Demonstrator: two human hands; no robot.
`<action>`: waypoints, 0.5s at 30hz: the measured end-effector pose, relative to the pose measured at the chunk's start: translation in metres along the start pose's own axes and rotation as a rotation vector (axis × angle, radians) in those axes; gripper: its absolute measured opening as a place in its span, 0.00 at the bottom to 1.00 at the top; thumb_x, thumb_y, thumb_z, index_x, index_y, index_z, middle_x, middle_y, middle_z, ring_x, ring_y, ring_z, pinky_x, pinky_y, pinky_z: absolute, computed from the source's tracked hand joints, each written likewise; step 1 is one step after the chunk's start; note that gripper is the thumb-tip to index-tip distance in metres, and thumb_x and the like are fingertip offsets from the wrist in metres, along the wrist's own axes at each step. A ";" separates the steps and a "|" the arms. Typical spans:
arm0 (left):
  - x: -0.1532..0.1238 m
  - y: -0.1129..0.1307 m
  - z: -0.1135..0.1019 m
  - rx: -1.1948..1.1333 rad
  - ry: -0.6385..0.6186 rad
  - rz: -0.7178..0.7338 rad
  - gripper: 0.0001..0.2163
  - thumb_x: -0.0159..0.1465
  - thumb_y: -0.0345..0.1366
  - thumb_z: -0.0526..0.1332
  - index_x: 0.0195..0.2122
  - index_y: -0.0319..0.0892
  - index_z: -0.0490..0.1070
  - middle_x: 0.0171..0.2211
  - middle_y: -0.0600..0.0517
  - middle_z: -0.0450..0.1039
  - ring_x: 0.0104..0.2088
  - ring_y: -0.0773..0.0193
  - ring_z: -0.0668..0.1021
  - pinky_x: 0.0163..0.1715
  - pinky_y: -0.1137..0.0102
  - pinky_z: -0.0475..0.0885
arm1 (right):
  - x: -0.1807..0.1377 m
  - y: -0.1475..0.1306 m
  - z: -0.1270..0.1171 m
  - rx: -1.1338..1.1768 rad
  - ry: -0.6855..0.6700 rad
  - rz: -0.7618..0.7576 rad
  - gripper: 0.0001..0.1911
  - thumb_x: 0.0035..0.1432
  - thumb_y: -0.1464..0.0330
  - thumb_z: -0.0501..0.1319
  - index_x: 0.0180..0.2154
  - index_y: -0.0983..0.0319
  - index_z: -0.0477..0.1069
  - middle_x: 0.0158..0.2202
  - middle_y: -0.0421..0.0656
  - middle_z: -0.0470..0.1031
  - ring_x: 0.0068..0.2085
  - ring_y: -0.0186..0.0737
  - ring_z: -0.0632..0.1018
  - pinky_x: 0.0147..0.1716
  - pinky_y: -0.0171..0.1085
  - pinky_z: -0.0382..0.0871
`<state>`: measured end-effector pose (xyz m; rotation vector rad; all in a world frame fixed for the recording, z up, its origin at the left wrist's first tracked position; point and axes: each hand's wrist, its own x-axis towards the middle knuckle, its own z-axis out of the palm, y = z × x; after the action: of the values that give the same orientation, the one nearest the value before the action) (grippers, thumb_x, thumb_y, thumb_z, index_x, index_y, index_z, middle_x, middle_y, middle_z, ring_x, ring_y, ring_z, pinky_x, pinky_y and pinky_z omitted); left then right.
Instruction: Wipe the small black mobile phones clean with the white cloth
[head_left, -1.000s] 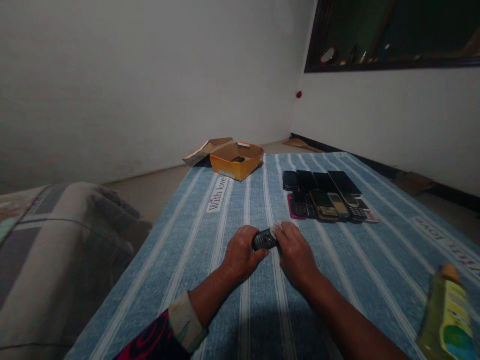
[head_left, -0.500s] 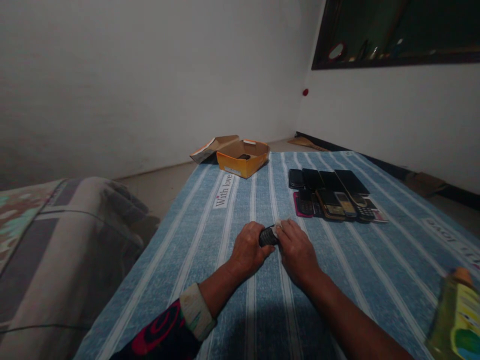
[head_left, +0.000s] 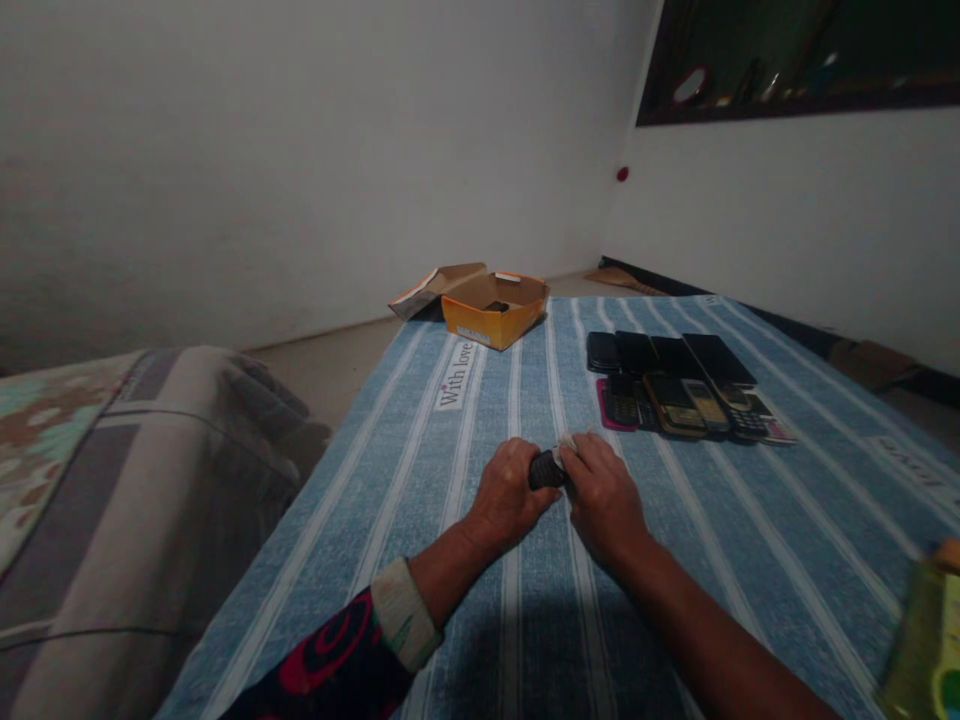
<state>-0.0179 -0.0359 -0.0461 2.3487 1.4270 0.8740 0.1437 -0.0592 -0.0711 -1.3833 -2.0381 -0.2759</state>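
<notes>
Between my hands, above the striped cloth, is a small dark keypad phone (head_left: 545, 470). My left hand (head_left: 508, 492) is closed around its left end, thumb along the near edge. A scrap of whitish cloth or tissue (head_left: 562, 447) is pinched in my right hand (head_left: 606, 495) and pressed against the phone's right end. Fingers cover much of the phone, so only part of its dark, ridged-looking face shows. To the right, beyond my hands, several other phones (head_left: 673, 405) lie in two rows, some with keypads, others with plain dark screens.
An open orange cardboard box (head_left: 491, 328) stands at the far end with a dark item inside. The blue striped cloth (head_left: 360, 480) covers the table. A bottle of yellowish liquid (head_left: 911, 640) is at the lower right, a draped grey cover (head_left: 172, 480) at the left.
The whole view has shifted slightly, so things appear a little further right. Both hands stay on the phone, with the whitish cloth still at its right end.
</notes>
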 end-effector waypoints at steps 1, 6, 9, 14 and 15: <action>0.000 0.000 0.000 0.003 0.007 0.007 0.13 0.52 0.33 0.68 0.37 0.41 0.67 0.35 0.51 0.71 0.39 0.57 0.75 0.40 0.62 0.72 | 0.000 -0.002 0.000 -0.019 0.001 0.002 0.21 0.61 0.80 0.51 0.53 0.66 0.72 0.54 0.55 0.73 0.59 0.56 0.68 0.53 0.52 0.68; 0.000 -0.001 0.001 0.003 0.018 0.020 0.13 0.53 0.34 0.68 0.36 0.40 0.67 0.34 0.50 0.71 0.38 0.57 0.75 0.40 0.62 0.72 | -0.001 -0.006 0.001 -0.045 -0.013 0.005 0.22 0.60 0.81 0.52 0.54 0.66 0.71 0.55 0.55 0.73 0.61 0.55 0.67 0.53 0.50 0.67; 0.000 -0.001 0.001 -0.008 0.028 0.008 0.12 0.54 0.35 0.68 0.36 0.41 0.67 0.34 0.50 0.71 0.38 0.57 0.75 0.40 0.62 0.72 | -0.001 -0.007 0.000 -0.060 -0.005 -0.001 0.22 0.61 0.82 0.51 0.54 0.67 0.71 0.54 0.55 0.73 0.60 0.56 0.67 0.52 0.50 0.68; -0.001 -0.001 0.001 -0.025 0.025 -0.001 0.10 0.55 0.35 0.66 0.36 0.41 0.67 0.33 0.50 0.71 0.37 0.58 0.75 0.39 0.63 0.72 | 0.000 -0.011 -0.001 -0.086 0.006 -0.024 0.18 0.63 0.79 0.53 0.53 0.68 0.72 0.53 0.56 0.74 0.59 0.57 0.68 0.50 0.49 0.68; -0.001 -0.001 0.001 -0.026 0.026 0.001 0.10 0.55 0.35 0.66 0.36 0.41 0.67 0.33 0.50 0.71 0.36 0.58 0.75 0.39 0.63 0.72 | 0.000 -0.012 -0.001 -0.091 0.007 -0.030 0.17 0.64 0.78 0.54 0.52 0.68 0.72 0.53 0.55 0.74 0.58 0.57 0.68 0.50 0.49 0.69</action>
<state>-0.0186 -0.0358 -0.0480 2.3276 1.4165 0.9213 0.1334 -0.0643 -0.0680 -1.4048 -2.0643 -0.3912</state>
